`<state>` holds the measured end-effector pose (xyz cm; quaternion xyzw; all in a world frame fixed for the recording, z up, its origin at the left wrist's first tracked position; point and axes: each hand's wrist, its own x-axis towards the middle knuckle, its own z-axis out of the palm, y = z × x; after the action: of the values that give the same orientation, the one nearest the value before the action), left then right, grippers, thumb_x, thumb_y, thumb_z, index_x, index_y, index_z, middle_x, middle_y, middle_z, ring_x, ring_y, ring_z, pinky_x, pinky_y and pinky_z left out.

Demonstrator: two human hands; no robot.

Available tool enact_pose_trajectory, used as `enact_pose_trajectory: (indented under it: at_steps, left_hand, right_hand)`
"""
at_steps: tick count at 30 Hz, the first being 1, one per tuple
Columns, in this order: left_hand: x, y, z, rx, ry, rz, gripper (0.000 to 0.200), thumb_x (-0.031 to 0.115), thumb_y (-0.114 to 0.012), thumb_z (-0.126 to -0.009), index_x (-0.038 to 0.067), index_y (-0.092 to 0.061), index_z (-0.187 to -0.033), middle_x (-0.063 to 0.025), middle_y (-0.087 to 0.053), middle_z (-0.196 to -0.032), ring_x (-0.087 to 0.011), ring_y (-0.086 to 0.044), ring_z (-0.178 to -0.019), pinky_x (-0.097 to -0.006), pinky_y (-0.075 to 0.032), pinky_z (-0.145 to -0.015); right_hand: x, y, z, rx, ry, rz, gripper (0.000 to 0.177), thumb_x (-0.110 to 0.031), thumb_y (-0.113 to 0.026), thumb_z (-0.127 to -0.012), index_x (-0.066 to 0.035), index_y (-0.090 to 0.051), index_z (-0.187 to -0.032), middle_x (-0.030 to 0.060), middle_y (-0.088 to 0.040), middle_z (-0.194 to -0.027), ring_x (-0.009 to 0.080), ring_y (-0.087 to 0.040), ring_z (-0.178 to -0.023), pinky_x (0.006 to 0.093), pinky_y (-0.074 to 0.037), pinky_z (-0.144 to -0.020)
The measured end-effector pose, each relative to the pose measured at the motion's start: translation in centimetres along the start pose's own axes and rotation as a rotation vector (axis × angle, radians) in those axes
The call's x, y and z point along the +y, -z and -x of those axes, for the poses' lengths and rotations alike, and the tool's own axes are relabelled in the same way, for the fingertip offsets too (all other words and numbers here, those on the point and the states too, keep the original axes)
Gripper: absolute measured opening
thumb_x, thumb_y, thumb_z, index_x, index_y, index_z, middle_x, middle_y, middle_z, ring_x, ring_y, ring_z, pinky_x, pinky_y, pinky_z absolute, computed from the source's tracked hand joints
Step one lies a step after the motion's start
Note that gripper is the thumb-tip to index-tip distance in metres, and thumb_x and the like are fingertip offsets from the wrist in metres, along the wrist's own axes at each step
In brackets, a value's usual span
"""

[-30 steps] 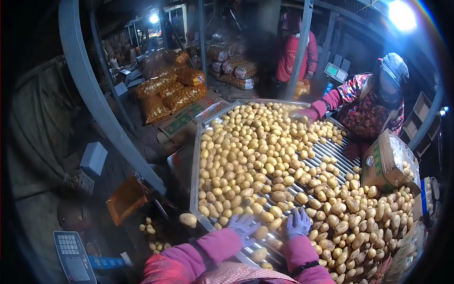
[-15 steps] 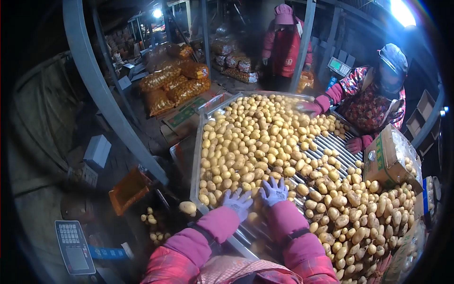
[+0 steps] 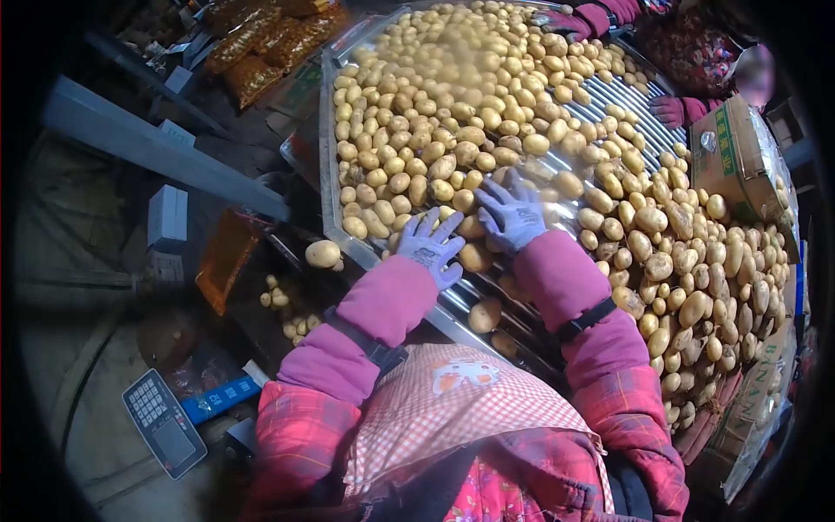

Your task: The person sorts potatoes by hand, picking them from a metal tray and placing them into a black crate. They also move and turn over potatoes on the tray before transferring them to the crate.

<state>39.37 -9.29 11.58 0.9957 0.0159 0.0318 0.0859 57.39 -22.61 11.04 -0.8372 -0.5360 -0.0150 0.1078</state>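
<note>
Many yellow potatoes (image 3: 417, 130) cover a metal roller table (image 3: 631, 109). My left hand (image 3: 430, 248), in a pale lavender glove, rests on the potatoes by the table's near left edge with its fingers spread. Just to its right and slightly farther in, my right hand (image 3: 515, 213) wears the same kind of glove; its fingers are apart and touch potatoes. Under and between my hands lies a potato (image 3: 476, 256). Closer to my body, another potato (image 3: 485, 315) sits on the bare rollers. Neither hand is closed around anything.
Across the table are a co-worker's gloved hands (image 3: 668, 111). To the right stands a cardboard box (image 3: 729, 157) beside a big potato heap (image 3: 696, 287). A scale display (image 3: 165, 424) is at lower left. Filled mesh bags (image 3: 261, 52) and a slanted post (image 3: 165, 152) are behind.
My view has tilted down, so more of the apron shows. Both my hands remain on the potatoes, the right one now farther ahead of the left. The co-worker's far hand has shifted.
</note>
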Motion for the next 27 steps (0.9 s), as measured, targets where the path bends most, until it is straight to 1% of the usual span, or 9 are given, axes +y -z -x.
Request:
enact_pose_trajectory:
  at_steps: [7,8,13,15,18,24,25,26,27]
  left_hand:
    - [-0.5,0.4,-1.0,0.03,-0.004,0.057,0.044,0.035,-0.064,-0.072,0.011,-0.062,-0.109,-0.0108,-0.038,-0.145,-0.0351,-0.036,-0.13,-0.0529,-0.031,-0.098]
    - [-0.6,0.1,-1.0,0.05,-0.004,0.059,0.044,0.035,-0.064,-0.072,0.011,-0.061,-0.109,-0.0108,-0.038,-0.145,-0.0352,-0.036,-0.13,-0.0529,-0.031,-0.098]
    - [-0.5,0.1,-0.8,0.117,0.055,0.126,0.045,0.031,-0.065,-0.073,0.011,-0.06,-0.113,-0.0114,-0.041,-0.143,-0.0333,-0.038,-0.13,-0.0505,-0.03,-0.101]
    - [-0.7,0.6,-0.9,0.291,0.019,0.123,0.034,0.025,-0.065,-0.075,0.009,-0.063,-0.105,-0.0131,-0.056,-0.125,-0.0325,-0.051,-0.115,-0.0458,-0.038,-0.095]
    - [-0.7,0.6,-1.2,0.437,0.12,0.396,0.01,0.015,-0.066,-0.076,0.007,-0.061,-0.076,-0.0098,-0.056,-0.072,-0.0318,-0.055,-0.072,-0.0436,-0.043,-0.066]
    - [-1.0,1.0,-1.0,0.353,0.149,0.461,0.01,0.015,-0.065,-0.078,0.009,-0.06,-0.072,-0.0088,-0.055,-0.066,-0.0294,-0.054,-0.067,-0.0429,-0.041,-0.063]
    - [-1.0,1.0,-1.0,0.348,0.148,0.498,0.009,0.015,-0.065,-0.078,0.009,-0.061,-0.072,-0.0087,-0.056,-0.066,-0.0291,-0.053,-0.065,-0.0426,-0.041,-0.062]
    - [-1.0,1.1,-1.0,0.34,0.15,0.494,0.008,0.014,-0.066,-0.078,0.01,-0.061,-0.072,-0.0083,-0.056,-0.066,-0.0289,-0.054,-0.063,-0.0423,-0.041,-0.059]
    - [-0.9,1.0,-1.1,0.347,0.148,0.488,0.008,0.014,-0.066,-0.078,0.01,-0.061,-0.072,-0.0083,-0.056,-0.066,-0.0289,-0.054,-0.063,-0.0423,-0.041,-0.059]
  right_hand:
    - [2.1,5.1,-1.5,-0.232,0.055,-0.519,0.037,-0.036,-0.056,-0.085,-0.02,-0.062,-0.118,0.0086,-0.06,-0.121,0.0314,-0.059,-0.104,0.0439,-0.045,-0.09]
    - [2.0,5.0,-2.7,0.036,0.079,-0.361,0.032,-0.033,-0.057,-0.086,-0.017,-0.062,-0.113,0.0108,-0.064,-0.107,0.031,-0.062,-0.09,0.0397,-0.049,-0.081]
    - [1.6,1.6,-6.9,0.185,0.033,-0.203,0.034,-0.039,-0.057,-0.084,-0.014,-0.058,-0.107,0.0107,-0.054,-0.118,0.032,-0.05,-0.114,0.0497,-0.039,-0.093]
    - [0.3,-1.0,-7.6,0.296,0.087,-0.055,0.041,-0.042,-0.061,-0.078,-0.015,-0.058,-0.109,0.0125,-0.051,-0.116,0.0318,-0.048,-0.115,0.05,-0.039,-0.094]
    - [-1.7,0.8,-6.0,-0.023,0.2,-0.153,0.05,-0.044,-0.063,-0.077,-0.015,-0.057,-0.117,0.0125,-0.05,-0.126,0.0293,-0.048,-0.119,0.0491,-0.038,-0.097]
    - [0.5,7.4,-6.8,-0.252,0.234,-0.576,0.028,-0.029,-0.061,-0.079,-0.012,-0.063,-0.102,0.0121,-0.062,-0.097,0.0322,-0.06,-0.095,0.042,-0.048,-0.081]
    - [2.8,5.9,-7.5,0.145,0.34,-0.463,0.022,-0.025,-0.062,-0.079,-0.01,-0.062,-0.096,0.0118,-0.061,-0.091,0.0328,-0.06,-0.091,0.042,-0.049,-0.077]
    - [4.2,8.0,-8.1,0.011,0.138,-0.365,0.041,-0.03,-0.061,-0.085,-0.007,-0.061,-0.119,0.0182,-0.059,-0.121,0.035,-0.056,-0.114,0.0416,-0.045,-0.097]
    - [7.4,5.2,-9.2,0.338,0.103,-0.156,0.032,-0.031,-0.061,-0.082,-0.013,-0.064,-0.109,0.0112,-0.064,-0.106,0.0313,-0.06,-0.1,0.0413,-0.048,-0.087]
